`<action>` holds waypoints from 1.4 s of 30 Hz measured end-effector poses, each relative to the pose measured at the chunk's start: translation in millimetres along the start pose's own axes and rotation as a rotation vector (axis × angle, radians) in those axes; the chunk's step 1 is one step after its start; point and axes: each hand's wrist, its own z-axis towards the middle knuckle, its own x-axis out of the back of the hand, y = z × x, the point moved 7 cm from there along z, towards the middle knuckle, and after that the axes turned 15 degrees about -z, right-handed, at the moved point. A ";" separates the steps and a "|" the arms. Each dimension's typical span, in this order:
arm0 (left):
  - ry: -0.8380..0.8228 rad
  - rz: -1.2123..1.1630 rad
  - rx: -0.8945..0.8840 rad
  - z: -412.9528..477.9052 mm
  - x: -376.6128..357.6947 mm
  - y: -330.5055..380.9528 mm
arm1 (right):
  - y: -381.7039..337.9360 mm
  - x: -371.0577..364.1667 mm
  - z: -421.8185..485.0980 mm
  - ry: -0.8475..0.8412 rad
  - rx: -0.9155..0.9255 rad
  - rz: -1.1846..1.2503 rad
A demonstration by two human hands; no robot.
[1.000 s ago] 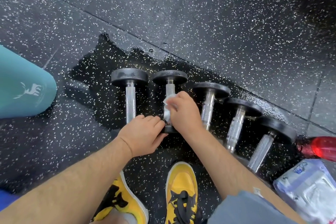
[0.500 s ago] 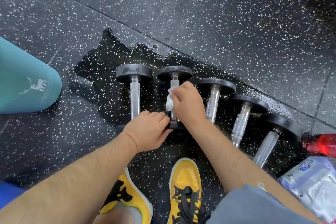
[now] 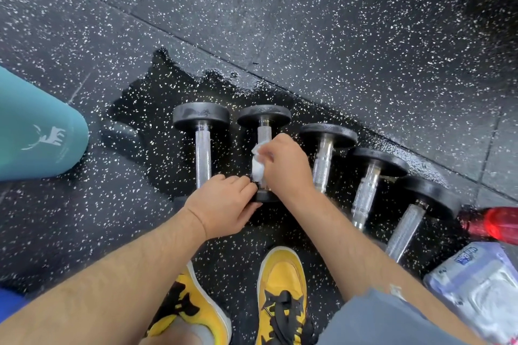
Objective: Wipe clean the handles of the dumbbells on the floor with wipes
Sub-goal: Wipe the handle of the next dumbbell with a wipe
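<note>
White wipe (image 3: pixel 258 169): bunched in right hand (image 3: pixel 286 165), pressed on handle (image 3: pixel 264 134) of second dumbbell (image 3: pixel 263 116) from left.
Left hand (image 3: pixel 224 204): fingers curled on its near plate (image 3: pixel 265 196), steadying it.
Progress: mid-task, I'd judge; can't tell which handles are clean, the three to the right look pending.
Layout: five dumbbells (image 3: pixel 323 159) in a row on floor (image 3: pixel 336 22), just ahead of shoes (image 3: pixel 281 288).

Knurled shiny metal dumbbell handles (image 3: pixel 203 157); wet glossy speckled rubber floor (image 3: pixel 173 176).
</note>
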 end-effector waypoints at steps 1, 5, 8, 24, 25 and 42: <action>-0.003 0.001 0.001 0.4 0.1 -0.2 | 8.4 1.4 4.2 0.003 -0.071 0.055; -0.006 0.002 -0.013 -2.2 -0.3 2.4 | 26.5 -5.4 -6.1 0.000 -0.279 0.279; -0.007 0.009 -0.010 1.0 0.6 2.0 | 31.2 -7.8 -6.9 -0.011 -0.340 0.372; -0.017 -0.003 -0.007 -0.2 -1.2 2.1 | 44.1 -13.8 -0.2 -0.136 -0.413 0.397; -0.014 0.004 -0.007 -0.2 -0.9 2.0 | 44.7 -15.0 -3.7 -0.155 -0.407 0.386; -0.009 -0.013 0.004 0.7 -1.3 1.7 | -7.8 -7.8 -2.0 -0.038 -0.010 -0.012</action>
